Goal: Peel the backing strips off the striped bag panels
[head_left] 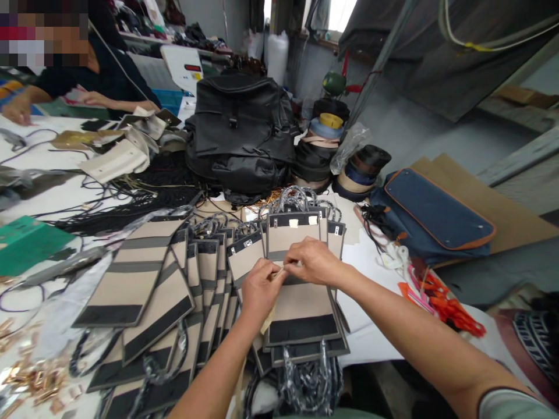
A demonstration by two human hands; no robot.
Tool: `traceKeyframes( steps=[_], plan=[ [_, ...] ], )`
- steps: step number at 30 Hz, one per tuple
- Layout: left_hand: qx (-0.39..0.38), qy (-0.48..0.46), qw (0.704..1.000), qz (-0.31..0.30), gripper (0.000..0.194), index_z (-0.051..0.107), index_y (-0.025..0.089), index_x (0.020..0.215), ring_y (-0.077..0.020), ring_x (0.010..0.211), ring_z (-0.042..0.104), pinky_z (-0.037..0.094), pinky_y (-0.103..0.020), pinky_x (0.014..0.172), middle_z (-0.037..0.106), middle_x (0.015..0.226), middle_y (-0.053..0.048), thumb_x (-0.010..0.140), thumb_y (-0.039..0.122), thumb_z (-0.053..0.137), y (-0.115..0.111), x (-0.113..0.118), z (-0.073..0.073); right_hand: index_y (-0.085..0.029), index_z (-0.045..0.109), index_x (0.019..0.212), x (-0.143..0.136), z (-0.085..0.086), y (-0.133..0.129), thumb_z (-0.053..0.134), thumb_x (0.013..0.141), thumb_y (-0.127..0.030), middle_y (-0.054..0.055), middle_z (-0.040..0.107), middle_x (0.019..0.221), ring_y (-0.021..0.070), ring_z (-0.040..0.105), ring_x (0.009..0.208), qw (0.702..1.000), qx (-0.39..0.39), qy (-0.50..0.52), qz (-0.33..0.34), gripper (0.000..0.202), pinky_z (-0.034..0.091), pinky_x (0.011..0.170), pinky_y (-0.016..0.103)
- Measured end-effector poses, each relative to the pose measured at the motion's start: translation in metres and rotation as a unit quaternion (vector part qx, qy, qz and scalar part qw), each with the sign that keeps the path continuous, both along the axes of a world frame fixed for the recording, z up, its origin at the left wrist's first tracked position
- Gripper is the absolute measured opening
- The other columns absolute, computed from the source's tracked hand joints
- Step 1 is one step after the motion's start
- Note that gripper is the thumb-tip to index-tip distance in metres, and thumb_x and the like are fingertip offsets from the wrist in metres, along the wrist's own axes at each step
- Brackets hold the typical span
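1. Both your hands meet at the fingertips, left hand (261, 289) and right hand (312, 260) pinching a thin pale strip (269, 319).
2. Beneath them, the beige-and-black bag panel (303, 304) tops a stack on the worktop (369, 329).
3. Overlapping bag panels (131, 285) crowd your left side.
4. Beyond the stack, a bulky black backpack (244, 125) blocks your far side; strap rolls (312, 158) stand just right of it.
5. To your right lies a navy bag (441, 203).

A worker's pale grey-green sleeve (509, 405), edged with a narrow dark band (480, 400), shows at four o'clock; the right forearm (402, 317) and right hand (315, 261) are bare, as are the left forearm (218, 369) and left hand (258, 295), with greenish cloth (349, 414) toward six o'clock.
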State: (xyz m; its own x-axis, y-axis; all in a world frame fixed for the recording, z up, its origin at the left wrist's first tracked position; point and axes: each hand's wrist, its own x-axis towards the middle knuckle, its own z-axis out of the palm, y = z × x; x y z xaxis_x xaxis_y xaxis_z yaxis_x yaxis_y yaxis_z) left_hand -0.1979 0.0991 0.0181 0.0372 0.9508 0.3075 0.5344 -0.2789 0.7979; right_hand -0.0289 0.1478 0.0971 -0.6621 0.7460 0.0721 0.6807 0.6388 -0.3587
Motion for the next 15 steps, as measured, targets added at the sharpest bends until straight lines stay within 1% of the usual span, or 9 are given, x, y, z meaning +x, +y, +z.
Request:
traceKeyframes(
  steps=[3, 5, 6, 7, 8, 10, 12, 13, 15],
  plan=[
    [0.07, 0.088, 0.994, -0.01, 0.021, 0.063, 0.021, 0.072, -0.0164, 0.074, 0.057, 0.04, -0.029, 0.069, 0.061, 0.077, -0.003, 0.091, 0.025, 0.056, -0.003, -0.001, 0.004, -0.02, 0.07, 0.077, -0.005, -0.014, 0.011, 0.061, 0.083, -0.021, 0.003, 0.07, 0.08, 0.0167, 0.06, 0.074, 0.998, 0.031, -0.009, -0.048, 0.01, 0.036, 0.079, 0.032],
    [0.099, 0.113, 0.988, -0.047, 0.018, 0.066, 0.022, 0.076, -0.0176, 0.078, 0.058, 0.041, -0.031, 0.073, 0.065, 0.082, -0.004, 0.091, 0.024, 0.057, -0.007, 0.002, 0.003, -0.02, 0.07, 0.078, -0.006, -0.025, 0.026, 0.059, 0.085, -0.022, 0.003, 0.069, 0.08, 0.0166, 0.059, 0.076, 0.993, 0.032, 0.04, -0.109, 0.013, 0.038, 0.078, 0.031],
    [0.098, 0.104, 0.988, -0.061, 0.015, 0.067, 0.023, 0.077, -0.018, 0.079, 0.059, 0.042, -0.032, 0.074, 0.066, 0.083, -0.004, 0.09, 0.025, 0.059, -0.009, 0.004, 0.0, -0.02, 0.07, 0.08, -0.006, -0.031, 0.036, 0.058, 0.087, -0.024, 0.003, 0.069, 0.082, 0.0162, 0.059, 0.077, 0.986, 0.021, 0.081, -0.142, 0.015, 0.039, 0.077, 0.03],
    [0.085, 0.08, 0.991, -0.059, 0.014, 0.068, 0.023, 0.078, -0.0183, 0.08, 0.059, 0.044, -0.032, 0.075, 0.066, 0.084, -0.004, 0.089, 0.027, 0.061, -0.01, 0.006, -0.005, -0.021, 0.071, 0.082, -0.007, -0.037, 0.047, 0.057, 0.088, -0.025, 0.002, 0.068, 0.083, 0.0158, 0.059, 0.078, 0.977, 0.008, 0.126, -0.17, 0.016, 0.04, 0.076, 0.029],
    [0.063, 0.047, 0.996, -0.038, 0.013, 0.068, 0.023, 0.078, -0.0188, 0.083, 0.06, 0.045, -0.033, 0.077, 0.065, 0.085, -0.004, 0.088, 0.03, 0.063, -0.011, 0.008, -0.012, -0.021, 0.072, 0.085, -0.009, -0.042, 0.057, 0.057, 0.089, -0.027, 0.002, 0.067, 0.084, 0.0154, 0.059, 0.079, 0.967, -0.004, 0.167, -0.19, 0.017, 0.042, 0.076, 0.028],
    [0.005, -0.025, 0.999, 0.044, 0.016, 0.069, 0.022, 0.074, -0.0211, 0.093, 0.062, 0.048, -0.035, 0.082, 0.065, 0.094, -0.006, 0.084, 0.034, 0.066, -0.01, 0.01, -0.029, -0.022, 0.073, 0.087, -0.015, -0.053, 0.073, 0.059, 0.09, -0.03, 0.002, 0.066, 0.084, 0.0158, 0.058, 0.083, 0.954, -0.003, 0.212, -0.214, 0.017, 0.043, 0.078, 0.028],
    [-0.041, -0.064, 0.992, 0.101, 0.017, 0.069, 0.022, 0.071, -0.025, 0.107, 0.06, 0.047, -0.042, 0.093, 0.065, 0.109, -0.008, 0.081, 0.036, 0.069, -0.007, 0.01, -0.047, -0.023, 0.074, 0.088, -0.025, -0.062, 0.082, 0.061, 0.089, -0.032, 0.002, 0.065, 0.084, 0.0171, 0.057, 0.086, 0.952, 0.027, 0.202, -0.228, 0.015, 0.041, 0.082, 0.03],
    [-0.059, -0.071, 0.99, 0.106, 0.017, 0.069, 0.022, 0.07, -0.0269, 0.113, 0.058, 0.044, -0.045, 0.097, 0.064, 0.116, -0.009, 0.08, 0.035, 0.069, -0.006, 0.01, -0.054, -0.024, 0.075, 0.089, -0.029, -0.066, 0.085, 0.062, 0.089, -0.033, 0.003, 0.065, 0.085, 0.0178, 0.056, 0.088, 0.952, 0.046, 0.186, -0.237, 0.015, 0.04, 0.084, 0.031],
    [-0.086, -0.079, 0.989, 0.094, 0.014, 0.069, 0.022, 0.07, -0.0294, 0.122, 0.054, 0.04, -0.051, 0.102, 0.062, 0.128, -0.01, 0.079, 0.033, 0.07, -0.006, 0.011, -0.064, -0.026, 0.074, 0.09, -0.036, -0.073, 0.086, 0.062, 0.09, -0.035, 0.004, 0.065, 0.088, 0.0196, 0.055, 0.091, 0.954, 0.082, 0.144, -0.251, 0.015, 0.038, 0.086, 0.033]
  ],
)
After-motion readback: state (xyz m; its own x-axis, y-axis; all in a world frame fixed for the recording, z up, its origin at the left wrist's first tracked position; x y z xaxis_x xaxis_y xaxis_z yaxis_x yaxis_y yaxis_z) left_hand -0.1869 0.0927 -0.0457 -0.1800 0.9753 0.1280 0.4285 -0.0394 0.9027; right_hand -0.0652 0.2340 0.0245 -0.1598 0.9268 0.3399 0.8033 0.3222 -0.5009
